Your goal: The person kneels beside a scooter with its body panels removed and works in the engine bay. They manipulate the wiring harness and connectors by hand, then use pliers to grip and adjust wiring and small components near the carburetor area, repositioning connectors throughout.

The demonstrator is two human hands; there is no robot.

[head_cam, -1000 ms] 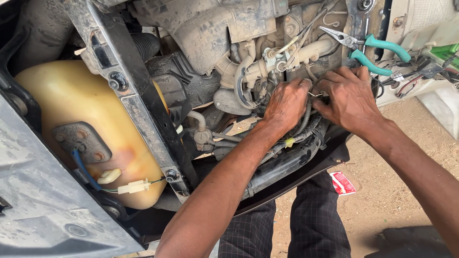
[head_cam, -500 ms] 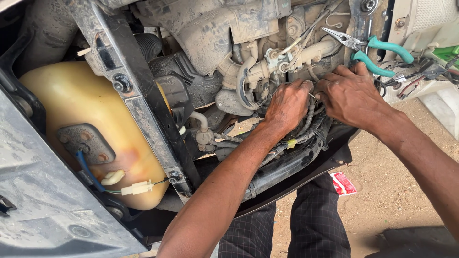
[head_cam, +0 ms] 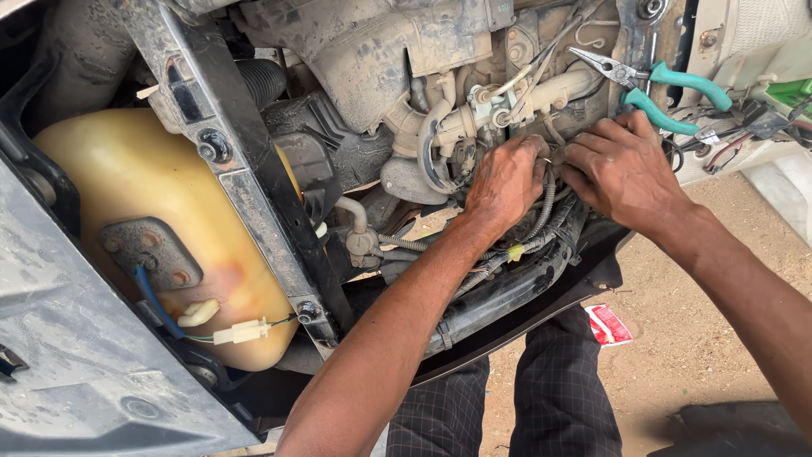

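Under the exposed scooter engine, both hands meet at a bundle of corrugated wiring conduit (head_cam: 541, 211). Left hand (head_cam: 506, 182): fingers curled, pinching something small at the loom; the part itself is hidden. Right hand (head_cam: 624, 169): fingers bent, pressing on the same spot; grip cannot be told. Teal-handled pliers (head_cam: 651, 85) rest just above, untouched. Yellowed fuel tank (head_cam: 144, 195) lies well apart. Judgement: steady the loom with one hand, work small, avoid tugging the wires.
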